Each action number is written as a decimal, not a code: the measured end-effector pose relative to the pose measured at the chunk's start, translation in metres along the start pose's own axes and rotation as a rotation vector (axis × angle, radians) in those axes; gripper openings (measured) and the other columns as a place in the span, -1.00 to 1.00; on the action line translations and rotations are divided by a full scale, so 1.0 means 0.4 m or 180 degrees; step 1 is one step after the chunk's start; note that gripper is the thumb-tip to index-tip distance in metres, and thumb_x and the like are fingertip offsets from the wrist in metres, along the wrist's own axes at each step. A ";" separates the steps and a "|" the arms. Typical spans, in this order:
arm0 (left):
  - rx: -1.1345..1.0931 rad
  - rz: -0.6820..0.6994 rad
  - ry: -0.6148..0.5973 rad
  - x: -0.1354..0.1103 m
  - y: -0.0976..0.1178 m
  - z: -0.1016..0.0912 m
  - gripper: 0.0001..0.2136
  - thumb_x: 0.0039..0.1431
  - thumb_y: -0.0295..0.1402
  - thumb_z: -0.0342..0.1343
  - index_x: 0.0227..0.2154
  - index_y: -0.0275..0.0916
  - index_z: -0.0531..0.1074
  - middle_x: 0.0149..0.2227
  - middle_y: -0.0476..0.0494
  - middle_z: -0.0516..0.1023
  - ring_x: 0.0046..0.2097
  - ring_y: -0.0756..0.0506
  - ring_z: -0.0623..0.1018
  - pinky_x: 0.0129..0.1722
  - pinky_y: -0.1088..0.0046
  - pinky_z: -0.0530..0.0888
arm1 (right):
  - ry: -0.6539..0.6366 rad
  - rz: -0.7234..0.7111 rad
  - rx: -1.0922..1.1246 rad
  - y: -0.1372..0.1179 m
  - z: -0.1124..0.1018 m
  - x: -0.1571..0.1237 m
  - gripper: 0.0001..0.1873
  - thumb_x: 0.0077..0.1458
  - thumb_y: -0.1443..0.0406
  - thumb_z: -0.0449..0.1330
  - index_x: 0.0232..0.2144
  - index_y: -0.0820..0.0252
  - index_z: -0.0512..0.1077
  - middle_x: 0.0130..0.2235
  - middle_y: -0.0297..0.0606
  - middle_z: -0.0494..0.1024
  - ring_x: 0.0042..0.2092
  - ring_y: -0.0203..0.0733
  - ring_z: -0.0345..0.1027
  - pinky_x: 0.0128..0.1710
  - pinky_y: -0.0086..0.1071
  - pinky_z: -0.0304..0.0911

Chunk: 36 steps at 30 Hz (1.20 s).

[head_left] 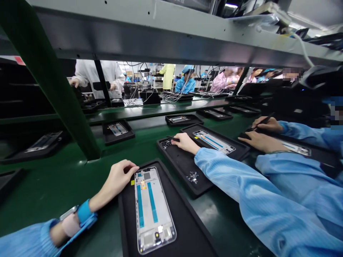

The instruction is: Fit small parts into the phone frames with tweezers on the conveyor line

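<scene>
A white phone frame (152, 208) with two blue strips lies in a black tray (187, 228) in front of me. My left hand (119, 178) rests on the tray's far left corner. Its fingers are curled, with the tips next to the frame's top corner. My right hand (185, 142) reaches forward over a second black tray (182, 164) and pinches a thin black tool (171, 137). The tool's tip is at a heap of small dark screws (166, 143). Another small pile of parts (193, 176) lies nearer on that tray.
A co-worker's two hands (264, 134) in blue sleeves work at a tray on my right. More trays with phone frames (118, 129) sit along the green belt (53, 178). A green post (61, 92) slants up on the left, under a metal shelf (160, 39). Several people work behind.
</scene>
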<state>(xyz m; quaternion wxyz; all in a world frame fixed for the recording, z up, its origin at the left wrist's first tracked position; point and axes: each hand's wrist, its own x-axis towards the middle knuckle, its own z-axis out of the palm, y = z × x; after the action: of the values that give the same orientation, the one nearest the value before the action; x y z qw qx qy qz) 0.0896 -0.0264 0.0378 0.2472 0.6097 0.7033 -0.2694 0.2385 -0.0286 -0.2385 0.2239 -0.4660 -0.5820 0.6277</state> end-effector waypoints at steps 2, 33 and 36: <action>-0.0102 -0.0002 -0.0037 0.000 -0.003 0.001 -0.75 0.06 -0.18 0.01 -0.50 -0.22 0.48 -0.43 -0.09 0.56 -0.36 -0.11 0.52 -0.35 0.42 0.42 | -0.0014 -0.0022 -0.0114 -0.003 0.001 0.000 -0.82 0.07 0.31 0.14 -0.34 0.30 0.52 -0.28 -0.11 0.53 -0.21 -0.16 0.38 -0.15 -0.38 0.21; -0.0198 0.0028 -0.0114 0.001 -0.012 0.008 -0.76 0.08 -0.21 0.02 -0.47 -0.25 0.49 -0.42 -0.09 0.54 -0.35 -0.09 0.50 -0.36 0.44 0.38 | -0.0250 -0.0381 -0.0133 0.008 -0.056 -0.010 -0.80 0.00 0.29 0.15 -0.44 0.32 0.54 -0.41 -0.20 0.54 -0.38 -0.23 0.35 -0.37 -0.46 0.11; -0.0199 0.0050 -0.0135 0.002 -0.015 0.008 -0.76 0.08 -0.20 0.02 -0.46 -0.25 0.49 -0.42 -0.09 0.55 -0.35 -0.09 0.50 -0.36 0.44 0.38 | -0.0418 -0.0433 -0.0093 0.025 -0.083 -0.007 -0.78 -0.03 0.24 0.17 -0.48 0.28 0.55 -0.45 -0.25 0.54 -0.41 -0.24 0.34 -0.40 -0.46 0.10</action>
<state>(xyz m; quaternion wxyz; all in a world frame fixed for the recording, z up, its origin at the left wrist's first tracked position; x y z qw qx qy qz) 0.0837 -0.0286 0.0354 0.2831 0.6013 0.7012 -0.2582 0.2704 -0.0159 -0.2431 0.2205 -0.3865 -0.6348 0.6317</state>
